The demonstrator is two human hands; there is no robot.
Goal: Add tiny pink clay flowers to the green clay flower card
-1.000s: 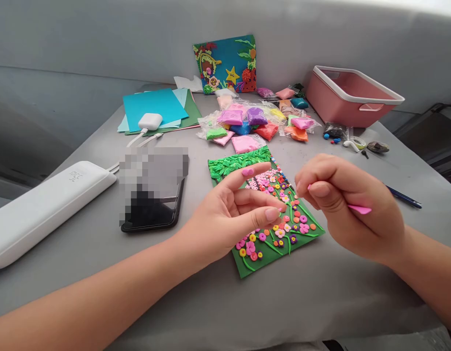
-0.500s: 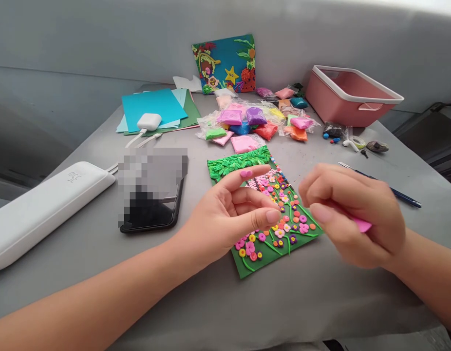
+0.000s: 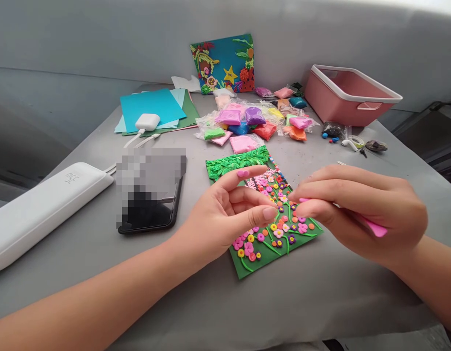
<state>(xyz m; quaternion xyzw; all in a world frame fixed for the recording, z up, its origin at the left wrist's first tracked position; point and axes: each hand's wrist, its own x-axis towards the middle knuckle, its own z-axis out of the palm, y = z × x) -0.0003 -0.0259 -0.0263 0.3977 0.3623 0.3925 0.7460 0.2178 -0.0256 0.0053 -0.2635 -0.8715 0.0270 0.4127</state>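
My left hand (image 3: 243, 202) is raised over the near part of a green card (image 3: 243, 268) decorated with clay flowers, stems and leaves. Its fingers are loosely curled, with the thumb close to the middle finger. Small pink clay pieces (image 3: 243, 173) rest on the index finger. To the right, my right hand (image 3: 360, 209) is closed around a slim pink stick (image 3: 377, 228). One pink end shows at the fingertips and a flat end below the palm; the middle is mostly hidden. The right fingertips hover above the card's right edge, close to the left thumb.
Bagged coloured clay (image 3: 243, 143) is heaped behind the card. A pink bin (image 3: 331, 100) and an underwater clay picture (image 3: 225, 53) stand at the back. To the left are a phone (image 3: 152, 217), a power bank (image 3: 53, 212) and coloured sheets (image 3: 152, 102).
My right hand has turned and stretched its fingers forward, bringing the pink stick's tip toward my left hand. The left hand stays nearly still, with the pink pieces on its index finger.
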